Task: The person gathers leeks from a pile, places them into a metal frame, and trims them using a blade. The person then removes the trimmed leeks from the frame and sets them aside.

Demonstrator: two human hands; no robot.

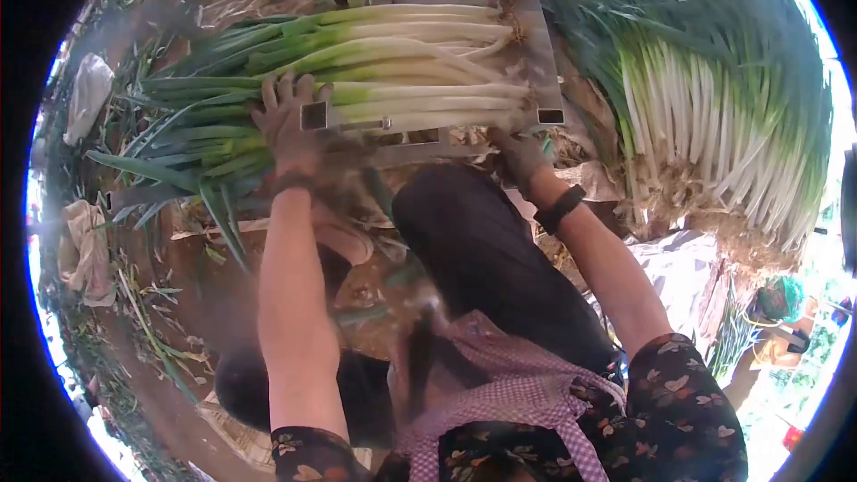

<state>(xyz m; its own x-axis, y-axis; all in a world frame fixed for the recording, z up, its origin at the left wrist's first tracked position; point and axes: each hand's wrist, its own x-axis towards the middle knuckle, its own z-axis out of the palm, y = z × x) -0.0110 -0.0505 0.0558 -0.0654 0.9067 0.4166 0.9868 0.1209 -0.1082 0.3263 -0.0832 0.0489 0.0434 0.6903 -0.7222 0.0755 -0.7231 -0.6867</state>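
Note:
A bundle of long green onions [420, 71] lies sideways in a metal frame [538, 45], white stems and roots toward the frame's right end plate, green leaves spilling out left. My left hand [290, 116], in a dark glove, rests with spread fingers on the leaves, beside an upright square post of the frame. My right hand [522, 159], gloved as well, is low by the frame's near right corner, under the root end. Its fingertips are partly hidden in shadow, and I cannot make out anything in them.
A large heap of green onions [705, 116] fills the right side, roots toward me. Loose leaves and trimmings litter the ground at left, near a white plastic bag [89, 98] and a crumpled beige sack [87, 250]. My bent knee [455, 205] is close to the frame.

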